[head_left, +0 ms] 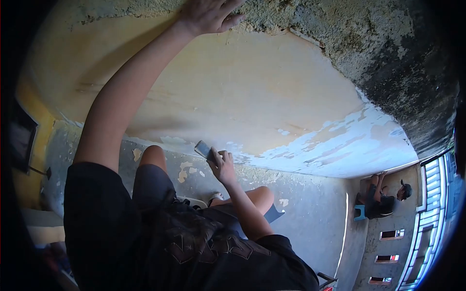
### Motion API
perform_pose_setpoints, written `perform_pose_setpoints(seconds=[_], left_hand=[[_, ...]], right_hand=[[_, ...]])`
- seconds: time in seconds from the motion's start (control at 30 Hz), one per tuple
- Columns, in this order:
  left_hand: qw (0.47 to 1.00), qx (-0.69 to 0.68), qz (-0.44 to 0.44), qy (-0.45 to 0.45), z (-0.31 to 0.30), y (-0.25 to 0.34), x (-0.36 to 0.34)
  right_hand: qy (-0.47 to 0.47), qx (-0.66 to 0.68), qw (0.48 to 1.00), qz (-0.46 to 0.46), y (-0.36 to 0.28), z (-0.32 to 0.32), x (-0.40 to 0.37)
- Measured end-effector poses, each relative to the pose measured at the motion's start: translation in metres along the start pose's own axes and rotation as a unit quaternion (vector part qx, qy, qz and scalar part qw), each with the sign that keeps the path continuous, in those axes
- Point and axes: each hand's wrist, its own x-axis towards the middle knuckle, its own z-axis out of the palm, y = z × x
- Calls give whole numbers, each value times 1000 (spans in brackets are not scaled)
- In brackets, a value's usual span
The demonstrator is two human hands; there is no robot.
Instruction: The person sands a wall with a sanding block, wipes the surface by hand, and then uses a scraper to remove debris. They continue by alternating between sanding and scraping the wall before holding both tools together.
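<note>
A worn, porch-like room
Peeling painted wall [233, 92], patchy concrete floor [310, 206], white metal grille [433, 182], small wall openings [391, 234].

One cam, on my head: looks forward and down, close over my lap, facing the wall [233, 82]; fisheye, dark round edges.

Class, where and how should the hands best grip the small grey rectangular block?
Probably pinch the small grey rectangular block across its narrow width at the near end, coming from the body side: it is oblong, its far end juts free, and the right hand holds that near end.
</note>
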Motion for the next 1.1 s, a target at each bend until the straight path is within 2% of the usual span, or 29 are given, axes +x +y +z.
perform_pose_setpoints(seconds=[0.03,0.1,0.2,0.27,0.3,0.33,0.43,0.47,0.5,0.53,0.6,0.67,0.73,0.8,0.83,0.87,0.93,1.0,1.1], left_hand=[[1000,1,1,-7,-2,0,1],[1000,-17,7,-2,-7,0,5],[997,-70,-9,-16,-5,-2,6],[987,-142,-63,-46,-21,2,12],[973,-216,-80,4,-22,5,6],[950,-292,-96,48,-23,15,-2],[923,-352,-147,49,-69,63,-28],[920,-357,-158,36,-81,83,-49],[927,-341,-160,4,-90,103,-70],[933,-320,-163,-27,-98,122,-94],[927,-305,-183,-117,-110,152,-141],[875,-344,-261,-217,-123,180,-184],[809,-407,-315,-283,-134,206,-226],[811,-410,-297,-293,-142,235,-269],[671,-503,-400,-370,-161,256,-287],[504,-577,-481,-426,-168,274,-296],[423,-650,-480,-410,-173,307,-340],[325,-609,-543,-477,-202,316,-333],[195,-512,-659,-515,-225,339,-366]], right_hand=[[0,7,1000,13,-12,14,-21],[-2,133,976,172,-36,40,-62],[1,142,966,214,-44,64,-108],[14,120,965,235,-27,66,-118],[38,127,953,272,-19,59,-115],[77,156,928,330,-2,67,-115],[147,209,846,468,40,69,-119],[143,265,792,531,31,48,-114],[194,268,780,531,43,65,-121],[198,272,777,532,43,68,-121],[159,264,793,526,40,72,-122],[155,272,808,500,28,78,-123],[124,231,861,436,-4,64,-121],[124,201,879,415,-28,58,-118],[81,219,884,404,-47,51,-118],[43,238,887,393,-56,46,-114],[19,267,882,388,-61,54,-110],[49,160,935,312,-55,77,-111],[33,164,921,352,-44,97,-123]])
